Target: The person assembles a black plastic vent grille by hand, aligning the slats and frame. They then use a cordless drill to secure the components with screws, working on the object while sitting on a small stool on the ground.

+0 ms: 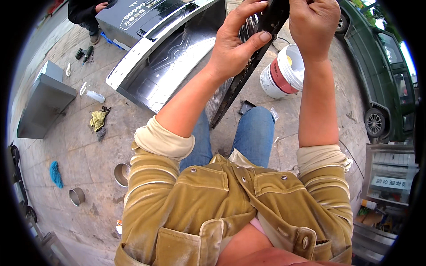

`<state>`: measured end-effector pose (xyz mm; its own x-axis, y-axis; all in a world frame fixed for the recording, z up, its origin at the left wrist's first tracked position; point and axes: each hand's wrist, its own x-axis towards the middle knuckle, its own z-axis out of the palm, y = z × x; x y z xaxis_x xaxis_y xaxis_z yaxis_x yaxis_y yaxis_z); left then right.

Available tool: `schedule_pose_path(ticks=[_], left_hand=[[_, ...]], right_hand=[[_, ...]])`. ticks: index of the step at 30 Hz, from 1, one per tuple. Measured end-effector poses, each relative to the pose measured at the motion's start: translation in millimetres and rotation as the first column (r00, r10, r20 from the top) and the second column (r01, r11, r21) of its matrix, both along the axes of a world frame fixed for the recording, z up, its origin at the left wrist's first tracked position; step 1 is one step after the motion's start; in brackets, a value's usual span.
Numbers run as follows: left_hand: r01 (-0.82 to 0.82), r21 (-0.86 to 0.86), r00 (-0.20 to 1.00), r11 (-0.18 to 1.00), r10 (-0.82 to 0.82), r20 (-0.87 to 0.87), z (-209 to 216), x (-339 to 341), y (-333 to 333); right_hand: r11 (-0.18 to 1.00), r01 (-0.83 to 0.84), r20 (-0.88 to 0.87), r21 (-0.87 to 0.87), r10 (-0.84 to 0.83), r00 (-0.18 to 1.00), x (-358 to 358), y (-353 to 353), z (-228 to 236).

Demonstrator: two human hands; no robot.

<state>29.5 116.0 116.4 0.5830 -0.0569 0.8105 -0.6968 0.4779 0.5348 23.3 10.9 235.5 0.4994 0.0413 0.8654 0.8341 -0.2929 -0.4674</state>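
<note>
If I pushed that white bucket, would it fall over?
The bucket would probably feel light, as it looks like plastic with little visible inside. A high push might tip it, since it stands upright. Once over, it may roll, its sides being round.

A long, narrow black panel point(251, 64), its edge lined with small specks and its left side showing a grey, finely ribbed surface, slants from the top of the view down to a lower end between the person's knees point(255, 128).
</note>
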Motion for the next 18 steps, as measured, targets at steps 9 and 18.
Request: schedule_pose_path(ticks=[9,18], left_hand=[[-0.214,-0.033,0.968,0.976,0.216,0.129,-10.8,7.0,-10.7],[-0.245,0.138,0.929,0.960,0.192,0.316,-11.2,19.4,6.3]], right_hand=[[0.949,-0.266,0.023,0.169,0.266,0.964,14.5,14.5,-11.7],[0.870,-0.410,0.022,0.272,0.421,0.907,20.4,11.7,-14.7]])
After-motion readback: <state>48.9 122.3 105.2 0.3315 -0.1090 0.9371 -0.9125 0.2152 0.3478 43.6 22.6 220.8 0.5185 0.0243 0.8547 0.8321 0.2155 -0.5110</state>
